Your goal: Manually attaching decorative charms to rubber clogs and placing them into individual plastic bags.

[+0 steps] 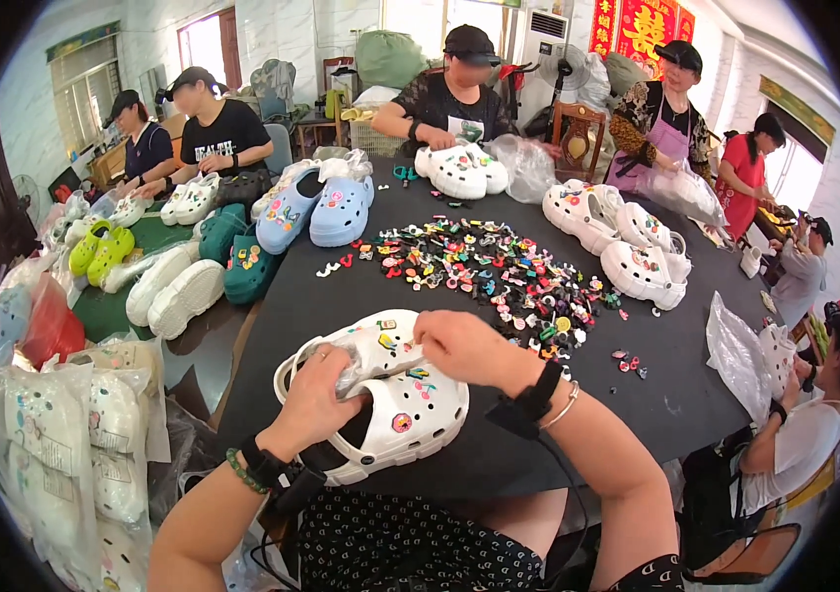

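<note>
Two white clogs lie side by side on the black table before me. The near clog (400, 419) carries a pink round charm and other small charms; the far clog (368, 331) has a yellow and a green charm. At its opening my left hand (316, 393) grips the far clog, some fingers hidden inside beside crumpled clear plastic. Over the toe of that clog, my right hand (469, 347) is closed in a pinch, its fingertips at the upper surface. What the pinch holds, if anything, is hidden.
A broad heap of colourful shoe charms (499, 276) spreads beyond the clogs. Blue clogs (341, 212) stand at the far left, decorated white clogs (642, 271) at the right. Bagged white clogs (45, 444) are stacked at my left. Several people work around the table.
</note>
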`<act>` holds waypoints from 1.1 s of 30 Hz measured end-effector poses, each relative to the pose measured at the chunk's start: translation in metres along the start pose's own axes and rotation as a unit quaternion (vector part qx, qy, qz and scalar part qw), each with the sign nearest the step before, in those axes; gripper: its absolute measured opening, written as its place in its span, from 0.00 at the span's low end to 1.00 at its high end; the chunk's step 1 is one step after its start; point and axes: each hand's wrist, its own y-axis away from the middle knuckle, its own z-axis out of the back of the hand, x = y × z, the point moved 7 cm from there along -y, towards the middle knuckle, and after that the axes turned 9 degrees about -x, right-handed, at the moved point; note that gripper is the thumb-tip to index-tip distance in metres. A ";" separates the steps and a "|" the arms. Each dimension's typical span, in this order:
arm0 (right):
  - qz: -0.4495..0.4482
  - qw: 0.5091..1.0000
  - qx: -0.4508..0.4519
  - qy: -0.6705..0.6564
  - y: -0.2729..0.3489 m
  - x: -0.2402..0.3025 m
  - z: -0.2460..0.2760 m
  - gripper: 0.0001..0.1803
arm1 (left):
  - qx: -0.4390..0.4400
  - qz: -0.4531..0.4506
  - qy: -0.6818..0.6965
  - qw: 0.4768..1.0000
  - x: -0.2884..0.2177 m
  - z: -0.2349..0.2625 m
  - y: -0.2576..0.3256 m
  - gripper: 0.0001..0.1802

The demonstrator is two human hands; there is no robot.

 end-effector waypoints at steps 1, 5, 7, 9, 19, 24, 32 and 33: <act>0.004 1.000 0.027 -0.007 -0.002 0.010 -0.008 0.07 | -0.002 0.001 0.001 1.000 0.003 0.001 0.001 0.24; 0.030 0.998 0.045 0.036 0.000 0.019 -0.016 0.10 | -0.001 0.009 -0.003 1.000 0.002 0.002 0.001 0.26; 0.021 0.998 0.050 0.042 0.004 0.013 -0.020 0.12 | -0.001 0.006 0.000 1.000 0.000 0.002 0.000 0.27; 0.012 0.997 0.057 0.046 0.005 0.010 -0.022 0.14 | -0.003 0.008 -0.007 1.000 0.001 0.001 0.000 0.27; -0.106 0.990 0.089 -0.008 0.002 -0.001 -0.028 0.17 | 0.017 0.026 -0.003 0.999 0.009 -0.001 -0.003 0.29; -0.049 0.990 0.126 0.028 -0.006 0.003 -0.035 0.19 | 0.011 -0.004 -0.009 1.000 0.005 -0.001 -0.005 0.29; -0.044 0.980 0.193 0.012 -0.017 -0.013 -0.037 0.15 | 0.029 0.022 0.010 0.999 0.000 -0.003 -0.003 0.27; -0.066 0.978 0.195 -0.021 -0.016 -0.014 -0.037 0.17 | 0.022 0.026 0.007 0.999 0.004 -0.003 -0.004 0.27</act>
